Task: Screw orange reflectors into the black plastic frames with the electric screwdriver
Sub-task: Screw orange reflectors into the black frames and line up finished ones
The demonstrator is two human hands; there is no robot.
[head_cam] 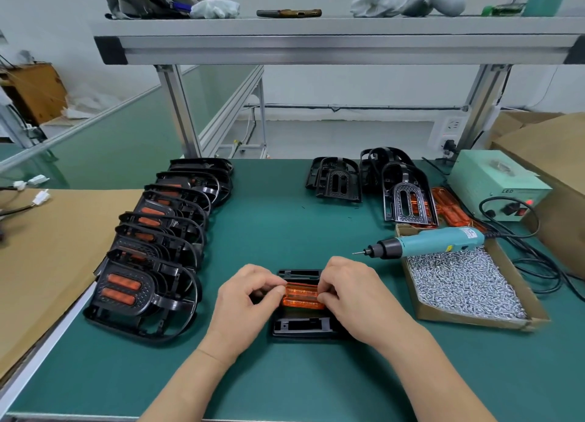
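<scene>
The step in hand is seating. An orange reflector point(302, 296) lies across the middle of a black frame point(300, 326) at the near centre of the counter point(285, 225). The left hand point(250, 298) and the right hand point(357, 298) each pinch one end of it, their curled fingers point(272, 290) pressing it down into its recess. No screw appears to be in yet.

The next move probably calls for one hand to steady the frame while the right lets go. The right would then take a screw from the heap of screws point(465, 282) in the cardboard box point(474, 318) and lift the electric screwdriver point(427, 242). The tool rests on the box's rim, well apart from the hands, with its bit pointing left.

A row of finished frames point(152, 247), orange showing through them, stands overlapped along the left. Bare frames point(338, 181) wait at the back right, with spare reflectors point(449, 209) just beside them and a pale power box point(493, 184) behind. The tool's black cable point(538, 263) loops past the box's right side and could drag on a lift. Nothing lies between the hands and the tool.
</scene>
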